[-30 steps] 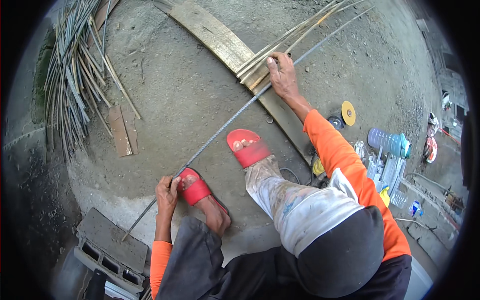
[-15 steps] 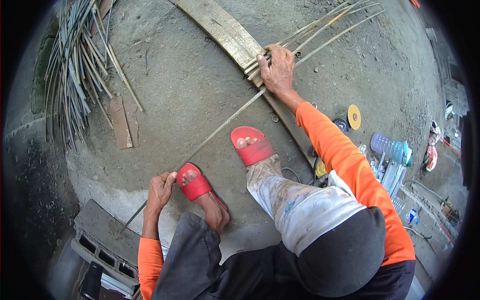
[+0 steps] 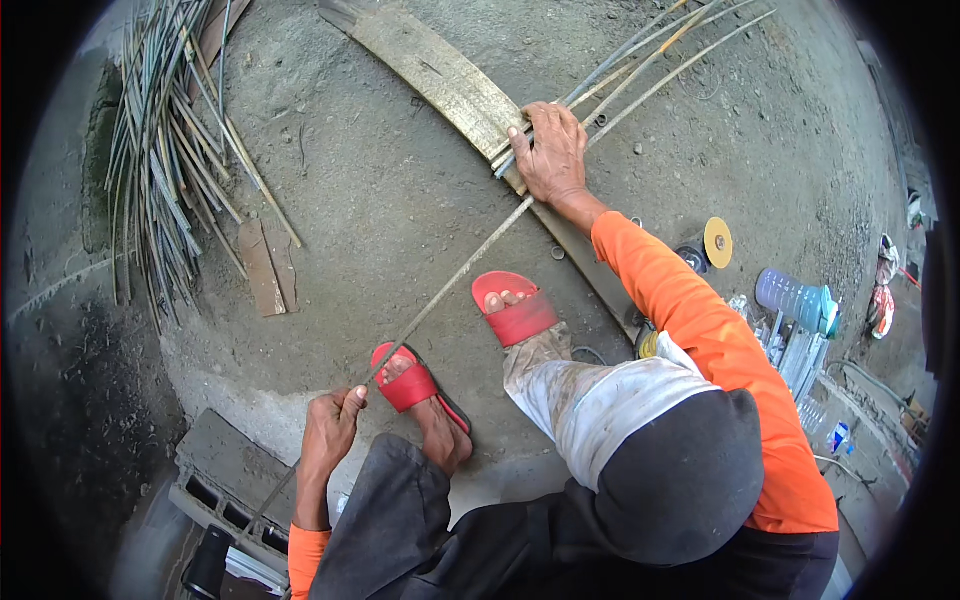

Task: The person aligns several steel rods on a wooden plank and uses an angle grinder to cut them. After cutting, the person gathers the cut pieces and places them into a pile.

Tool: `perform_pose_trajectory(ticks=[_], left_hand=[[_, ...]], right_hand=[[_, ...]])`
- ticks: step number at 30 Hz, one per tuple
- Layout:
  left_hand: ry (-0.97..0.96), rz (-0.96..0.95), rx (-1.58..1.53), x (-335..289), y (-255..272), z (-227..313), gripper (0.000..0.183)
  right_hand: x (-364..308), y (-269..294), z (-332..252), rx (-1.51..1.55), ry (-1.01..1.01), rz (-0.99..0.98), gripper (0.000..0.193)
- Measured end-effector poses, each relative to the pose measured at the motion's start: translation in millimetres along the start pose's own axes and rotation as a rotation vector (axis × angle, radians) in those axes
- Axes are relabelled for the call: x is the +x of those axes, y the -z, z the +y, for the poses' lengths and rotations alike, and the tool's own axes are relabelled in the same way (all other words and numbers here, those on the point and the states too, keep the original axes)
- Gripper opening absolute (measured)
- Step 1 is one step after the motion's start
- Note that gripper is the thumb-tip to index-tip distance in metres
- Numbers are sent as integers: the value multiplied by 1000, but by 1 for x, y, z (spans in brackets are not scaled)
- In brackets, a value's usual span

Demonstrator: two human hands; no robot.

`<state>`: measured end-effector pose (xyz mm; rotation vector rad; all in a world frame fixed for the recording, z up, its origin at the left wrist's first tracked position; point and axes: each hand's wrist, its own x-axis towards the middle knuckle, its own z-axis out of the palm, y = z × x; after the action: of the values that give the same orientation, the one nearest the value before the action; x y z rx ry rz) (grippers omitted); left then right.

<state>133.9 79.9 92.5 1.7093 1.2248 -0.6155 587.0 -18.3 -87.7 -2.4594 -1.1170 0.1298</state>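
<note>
A long thin steel rod [image 3: 455,278] runs slantwise across the ground, past the toes of my left red slipper [image 3: 405,385]. My left hand [image 3: 331,428] is closed round it near its lower left part, thumb along the rod. At the upper middle my right hand [image 3: 552,155] is closed over several shorter-looking rods [image 3: 625,78], pressing them onto a wooden plank [image 3: 440,70]. Their near ends stick out past its fingers. The long rod passes beneath or beside this hand; the exact contact is hidden. My right red slipper [image 3: 515,308] stands beside the plank.
A heap of rods [image 3: 165,150] lies at the far left, with cardboard [image 3: 262,268] by it. Hollow concrete blocks [image 3: 225,480] sit at the lower left. On the right are a tool with a yellow disc [image 3: 718,242], a blue jug [image 3: 795,298] and clutter.
My left hand has drawn back toward me along with its grip on the long rod. My right hand stays on the plank, and a bluish rod shows more plainly under it. The view has shifted slightly.
</note>
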Motion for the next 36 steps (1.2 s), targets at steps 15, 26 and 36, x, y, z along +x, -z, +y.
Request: perform_pose_trajectory(ticks=[15,26,36], left_hand=[[-91,35,364,-109,75,191,27],[-332,372,998,-82,81,314,23],[-157,273,474,8,29,16,49]], right_hand=[[9,-8,-8,0,9,4,57],[2,1,13,70,-26,-10,64],[4,8,-2,132,28,22,60]])
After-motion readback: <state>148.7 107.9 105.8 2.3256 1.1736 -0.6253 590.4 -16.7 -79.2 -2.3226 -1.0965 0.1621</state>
